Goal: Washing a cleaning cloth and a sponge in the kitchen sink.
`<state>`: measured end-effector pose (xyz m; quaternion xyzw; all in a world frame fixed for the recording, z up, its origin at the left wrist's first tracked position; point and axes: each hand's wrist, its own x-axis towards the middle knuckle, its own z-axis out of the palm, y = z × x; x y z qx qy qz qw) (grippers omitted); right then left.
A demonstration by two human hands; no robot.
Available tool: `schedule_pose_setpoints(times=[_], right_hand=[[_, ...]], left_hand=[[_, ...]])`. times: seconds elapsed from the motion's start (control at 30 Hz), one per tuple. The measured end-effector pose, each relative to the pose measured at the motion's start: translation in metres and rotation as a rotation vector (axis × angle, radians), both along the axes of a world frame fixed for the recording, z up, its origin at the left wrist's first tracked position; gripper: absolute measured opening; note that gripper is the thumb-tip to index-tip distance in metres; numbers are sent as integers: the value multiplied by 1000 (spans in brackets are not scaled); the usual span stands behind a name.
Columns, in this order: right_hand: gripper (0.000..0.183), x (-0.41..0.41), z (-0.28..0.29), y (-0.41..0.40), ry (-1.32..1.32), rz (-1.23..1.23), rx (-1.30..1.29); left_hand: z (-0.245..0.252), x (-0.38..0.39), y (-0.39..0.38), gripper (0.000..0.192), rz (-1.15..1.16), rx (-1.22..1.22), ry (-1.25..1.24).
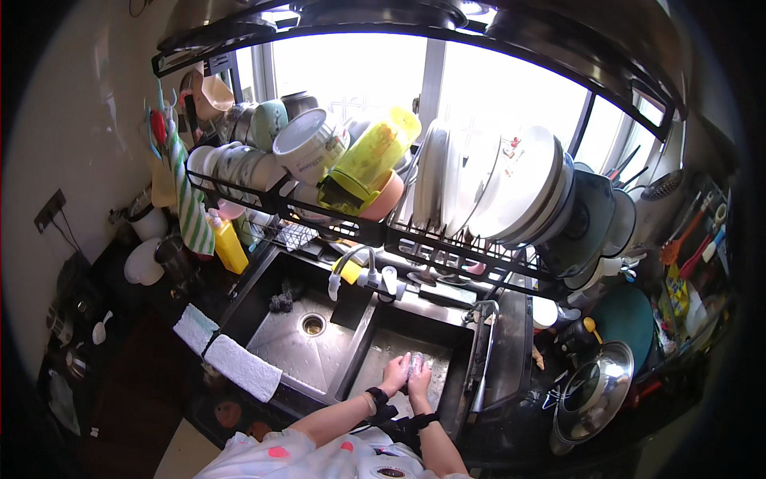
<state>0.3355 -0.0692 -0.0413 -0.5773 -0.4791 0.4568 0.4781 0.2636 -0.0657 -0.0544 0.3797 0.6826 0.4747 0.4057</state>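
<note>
Over the right basin of a metal double sink, my two hands come together low inside its walls. Between them is a small clear object, shiny and mostly covered by fingers, so its kind cannot be made out. My left hand grips it from the left side, and my right hand from the right. Dark bands circle both wrists. Behind the hands stands the faucet, its curved spout pointing toward the left basin. A dark scouring pad lies in that left basin.
White towels drape over the sink's front edge. A black dish rack behind the sink holds plates, bowls and a yellow-green pitcher. At left stands a yellow bottle; at right, a steel lid.
</note>
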Motion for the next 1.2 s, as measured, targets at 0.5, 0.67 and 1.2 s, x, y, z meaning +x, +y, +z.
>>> schedule_pose_setpoints(times=[0.5,0.67,1.2], right_hand=[[33,2,18,-4,-241,-104,53],[31,-8,17,-19,-274,3,205],[25,-6,17,-21,-285,-19,123]], left_hand=[[22,4,-7,43,-105,161,316],[2,-14,7,48,-39,1,322],[18,-17,-1,43,-197,-36,302]])
